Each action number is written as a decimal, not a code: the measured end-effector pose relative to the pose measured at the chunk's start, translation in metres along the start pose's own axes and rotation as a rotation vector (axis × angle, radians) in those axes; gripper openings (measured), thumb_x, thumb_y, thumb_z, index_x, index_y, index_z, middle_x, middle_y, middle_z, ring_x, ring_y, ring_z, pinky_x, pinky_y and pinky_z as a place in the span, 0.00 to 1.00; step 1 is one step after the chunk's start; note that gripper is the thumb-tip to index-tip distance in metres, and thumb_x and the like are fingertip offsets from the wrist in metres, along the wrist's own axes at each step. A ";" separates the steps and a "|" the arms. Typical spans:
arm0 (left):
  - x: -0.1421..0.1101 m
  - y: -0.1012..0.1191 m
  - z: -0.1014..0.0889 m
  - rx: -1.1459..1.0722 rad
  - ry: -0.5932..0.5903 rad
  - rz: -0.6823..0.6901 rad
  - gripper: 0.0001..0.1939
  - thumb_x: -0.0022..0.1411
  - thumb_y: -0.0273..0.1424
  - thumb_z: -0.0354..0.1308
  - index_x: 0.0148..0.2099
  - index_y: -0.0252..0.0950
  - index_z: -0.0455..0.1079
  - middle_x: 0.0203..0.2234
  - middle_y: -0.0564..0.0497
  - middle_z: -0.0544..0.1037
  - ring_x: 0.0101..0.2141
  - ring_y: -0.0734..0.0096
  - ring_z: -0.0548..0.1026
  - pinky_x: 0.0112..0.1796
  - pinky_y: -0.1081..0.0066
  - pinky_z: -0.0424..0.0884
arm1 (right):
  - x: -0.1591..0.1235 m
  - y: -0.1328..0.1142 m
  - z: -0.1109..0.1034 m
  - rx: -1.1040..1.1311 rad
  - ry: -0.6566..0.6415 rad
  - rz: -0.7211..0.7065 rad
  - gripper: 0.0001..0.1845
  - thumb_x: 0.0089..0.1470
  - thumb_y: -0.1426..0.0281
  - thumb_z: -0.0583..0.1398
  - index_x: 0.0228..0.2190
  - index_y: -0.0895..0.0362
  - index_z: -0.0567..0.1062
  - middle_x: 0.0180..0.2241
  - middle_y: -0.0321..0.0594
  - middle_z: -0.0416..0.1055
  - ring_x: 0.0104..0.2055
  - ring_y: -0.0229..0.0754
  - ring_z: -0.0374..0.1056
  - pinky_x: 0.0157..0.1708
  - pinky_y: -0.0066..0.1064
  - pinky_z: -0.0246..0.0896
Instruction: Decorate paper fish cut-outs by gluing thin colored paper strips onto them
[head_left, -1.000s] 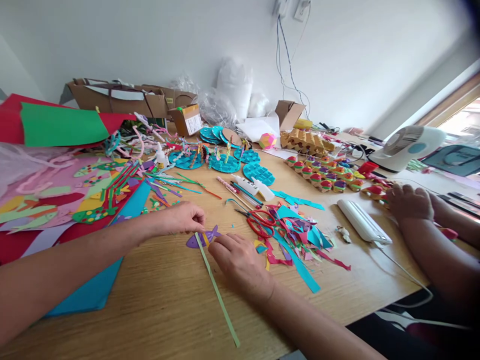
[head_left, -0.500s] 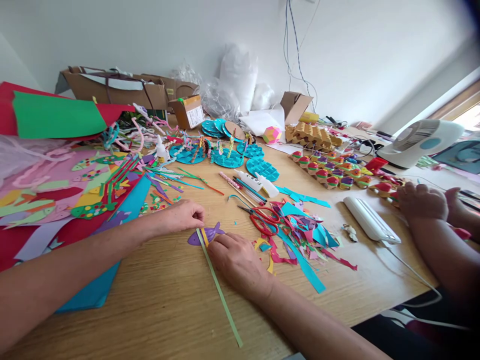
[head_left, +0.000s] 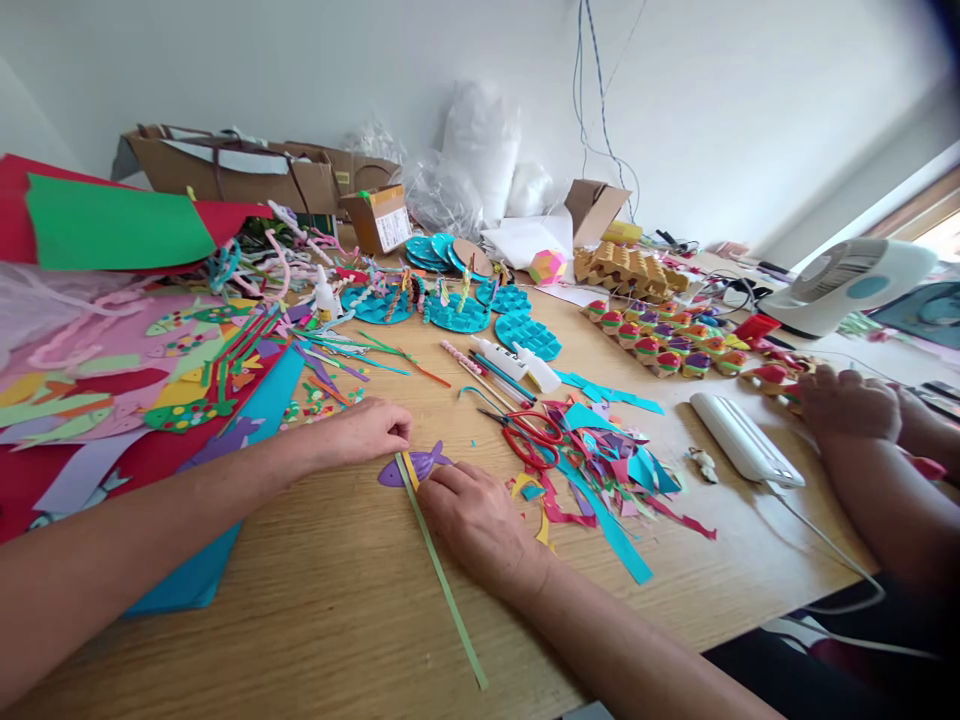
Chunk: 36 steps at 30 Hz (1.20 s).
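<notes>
**One purple fish (head_left: pixel 391 474) at close quarters**

Nearest me, a long pale-green strip (head_left: pixel 446 580) is running slantwise across the table (head_left: pixel 322 610), its upper end overlapping the fish. My right hand (head_left: pixel 480 525) is resting just beside that strip, fingers curling over the tail side of the fish; I cannot tell whether they are gripping anything or only pressing. The fish itself is lying on the wood between my two hands, its head pointing left. Over it, my left hand (head_left: pixel 364 432) is keeping thumb and forefinger drawn together, no gap showing, pinching the upper end of a short yellow strip (head_left: pixel 410 470).

Farther on, red-handled scissors (head_left: pixel 531 436) are lying against a heap of coloured scraps (head_left: pixel 630 460), and two white bottles (head_left: pixel 501 360) are leaning close together. Off to the right, another person's hand (head_left: pixel 851 405) is hovering over the table. Beyond, turquoise discs (head_left: pixel 457 315) are spreading out, and clear plastic bags (head_left: pixel 480 150) are slumping by the wall (head_left: pixel 300 60).
</notes>
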<state>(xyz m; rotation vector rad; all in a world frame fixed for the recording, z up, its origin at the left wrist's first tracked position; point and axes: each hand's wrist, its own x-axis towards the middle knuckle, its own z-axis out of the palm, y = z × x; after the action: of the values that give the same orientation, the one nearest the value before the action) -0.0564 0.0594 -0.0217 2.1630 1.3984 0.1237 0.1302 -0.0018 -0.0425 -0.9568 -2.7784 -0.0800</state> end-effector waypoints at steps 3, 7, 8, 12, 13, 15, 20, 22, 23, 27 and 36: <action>0.000 0.001 0.000 0.010 0.011 -0.001 0.06 0.50 0.28 0.52 0.26 0.35 0.69 0.19 0.56 0.71 0.24 0.74 0.67 0.23 0.77 0.55 | 0.000 0.000 0.000 -0.009 -0.002 -0.006 0.03 0.54 0.75 0.55 0.29 0.57 0.69 0.30 0.35 0.69 0.31 0.37 0.61 0.30 0.28 0.52; 0.001 0.001 0.000 0.019 0.017 0.003 0.06 0.50 0.27 0.52 0.25 0.35 0.69 0.19 0.56 0.71 0.24 0.74 0.67 0.23 0.77 0.55 | 0.000 0.000 0.000 -0.012 -0.015 -0.002 0.03 0.54 0.75 0.55 0.29 0.57 0.69 0.31 0.35 0.69 0.31 0.38 0.61 0.30 0.27 0.53; 0.001 0.001 0.000 0.021 0.018 0.003 0.06 0.50 0.27 0.52 0.25 0.35 0.69 0.19 0.56 0.70 0.24 0.74 0.67 0.23 0.77 0.55 | 0.000 0.000 0.000 -0.012 -0.017 -0.003 0.03 0.54 0.75 0.55 0.29 0.57 0.69 0.31 0.35 0.69 0.31 0.38 0.61 0.30 0.27 0.53; 0.001 0.002 0.000 0.023 0.011 -0.007 0.06 0.50 0.27 0.52 0.25 0.35 0.69 0.18 0.56 0.70 0.23 0.74 0.66 0.22 0.77 0.55 | 0.000 0.000 0.000 -0.004 -0.030 -0.004 0.04 0.54 0.75 0.55 0.29 0.57 0.69 0.30 0.36 0.68 0.31 0.37 0.61 0.30 0.27 0.53; 0.001 0.002 0.000 0.023 0.007 -0.007 0.06 0.50 0.27 0.52 0.25 0.35 0.69 0.18 0.56 0.70 0.23 0.74 0.66 0.22 0.77 0.55 | 0.000 0.000 0.000 0.001 -0.035 -0.002 0.04 0.54 0.75 0.55 0.29 0.57 0.69 0.31 0.37 0.68 0.31 0.37 0.61 0.30 0.27 0.53; 0.000 0.002 -0.001 0.022 0.002 -0.003 0.05 0.50 0.27 0.52 0.25 0.35 0.69 0.19 0.56 0.70 0.24 0.74 0.67 0.23 0.77 0.56 | 0.000 -0.001 0.000 0.008 -0.043 0.005 0.04 0.55 0.75 0.55 0.29 0.57 0.69 0.31 0.37 0.68 0.31 0.37 0.61 0.30 0.27 0.53; 0.001 0.001 -0.001 0.024 0.000 -0.005 0.05 0.50 0.28 0.52 0.26 0.35 0.68 0.20 0.55 0.71 0.25 0.73 0.68 0.23 0.77 0.56 | 0.000 -0.001 -0.001 0.000 -0.059 0.006 0.05 0.55 0.75 0.54 0.30 0.57 0.69 0.31 0.36 0.69 0.32 0.38 0.61 0.30 0.27 0.54; 0.001 0.001 0.000 0.025 0.000 -0.005 0.05 0.50 0.28 0.52 0.26 0.35 0.68 0.21 0.55 0.72 0.25 0.73 0.68 0.23 0.77 0.56 | 0.000 -0.001 -0.002 -0.006 -0.071 0.010 0.04 0.55 0.74 0.54 0.30 0.57 0.69 0.31 0.36 0.69 0.32 0.38 0.61 0.30 0.27 0.55; 0.001 0.001 0.000 0.027 0.000 -0.003 0.05 0.50 0.28 0.52 0.26 0.35 0.68 0.21 0.55 0.72 0.26 0.73 0.68 0.24 0.77 0.57 | 0.000 -0.001 -0.002 -0.008 -0.074 0.011 0.04 0.55 0.74 0.54 0.30 0.57 0.69 0.31 0.36 0.69 0.32 0.38 0.61 0.30 0.27 0.55; 0.001 0.002 -0.001 0.032 -0.001 0.006 0.05 0.50 0.28 0.52 0.25 0.35 0.68 0.20 0.55 0.70 0.25 0.73 0.67 0.24 0.77 0.56 | 0.000 -0.001 -0.001 -0.014 -0.063 0.009 0.04 0.55 0.75 0.54 0.30 0.57 0.69 0.31 0.36 0.68 0.32 0.38 0.61 0.30 0.27 0.54; 0.000 0.002 -0.001 0.051 -0.001 0.007 0.05 0.50 0.27 0.51 0.25 0.35 0.68 0.20 0.55 0.70 0.25 0.73 0.67 0.24 0.77 0.56 | 0.000 -0.002 -0.003 0.002 -0.078 0.020 0.05 0.56 0.75 0.54 0.30 0.57 0.69 0.31 0.37 0.68 0.32 0.38 0.62 0.31 0.28 0.55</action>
<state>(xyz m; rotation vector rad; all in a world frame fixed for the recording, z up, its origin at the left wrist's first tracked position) -0.0548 0.0593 -0.0197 2.2091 1.4083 0.0899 0.1289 -0.0038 -0.0399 -1.0083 -2.8380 -0.0385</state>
